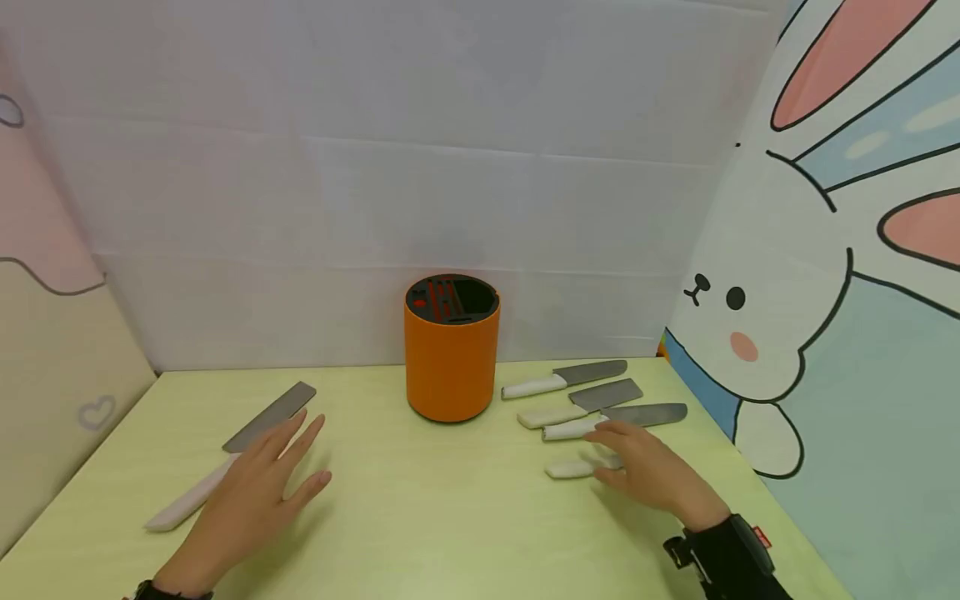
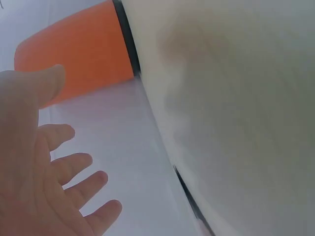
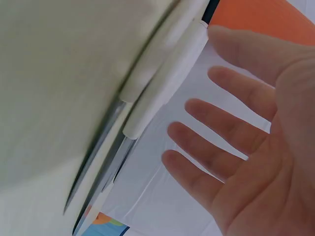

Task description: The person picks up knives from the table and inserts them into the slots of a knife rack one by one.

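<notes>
In the head view my left hand [image 1: 251, 496] hovers over a cleaver-shaped knife [image 1: 272, 417] with a pale handle, fingers spread and holding nothing. My right hand [image 1: 648, 467] hangs over a small knife [image 1: 572, 469], whose blade it hides. Just behind that hand lie a knife with a rounded tip [image 1: 647, 414], a broad-bladed knife [image 1: 607, 395] and a farther knife [image 1: 592, 372], all with white handles pointing left. The right wrist view shows the fingers [image 3: 197, 142] apart from the knife handles [image 3: 165, 81]. An orange knife block [image 1: 452, 371] stands upright between the hands, farther back.
The pale yellow table [image 1: 420, 517] meets a white sheet [image 1: 375, 208] at its back edge. A cloth printed with a rabbit [image 1: 765, 317] hangs along the right side, and another printed cloth [image 1: 52, 350] along the left. The block's black top [image 1: 450, 298] has several slots.
</notes>
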The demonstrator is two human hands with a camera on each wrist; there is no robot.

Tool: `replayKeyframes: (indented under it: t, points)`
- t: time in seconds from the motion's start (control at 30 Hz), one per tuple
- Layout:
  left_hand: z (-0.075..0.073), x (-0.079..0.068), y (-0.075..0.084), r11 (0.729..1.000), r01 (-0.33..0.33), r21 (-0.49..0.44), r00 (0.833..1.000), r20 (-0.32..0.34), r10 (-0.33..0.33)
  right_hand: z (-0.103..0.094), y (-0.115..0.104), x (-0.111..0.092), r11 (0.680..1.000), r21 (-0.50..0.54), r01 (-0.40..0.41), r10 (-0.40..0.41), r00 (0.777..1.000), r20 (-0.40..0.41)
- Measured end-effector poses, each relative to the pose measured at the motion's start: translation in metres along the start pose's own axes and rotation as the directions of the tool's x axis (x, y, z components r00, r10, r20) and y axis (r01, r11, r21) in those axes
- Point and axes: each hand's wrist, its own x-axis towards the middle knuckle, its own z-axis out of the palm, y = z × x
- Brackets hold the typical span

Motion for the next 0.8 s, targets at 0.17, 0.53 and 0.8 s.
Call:
replayKeyframes:
  t: [0.17, 0.53, 0.8]
  points:
    - [0.006, 0.015, 0.008, 1.0, -0.025, -0.014, 1.0, 0.001, 0.025, -0.004, 0.004, 0.014, 0.999, 0.042, 0.031, -0.034, 0.997, 0.067]
    - [0.025, 0.042, 0.036, 0.993, -0.003, -0.122, 0.996, 0.091, 0.014, 0.01, 0.016, 0.026, 0.981, 0.195, 0.018, -0.047, 0.988, 0.144]
    - [0.023, 0.039, 0.035, 0.993, 0.032, -0.115, 0.993, 0.12, -0.018, 0.023, 0.015, 0.029, 0.989, 0.141, 0.053, -0.069, 0.991, 0.113]
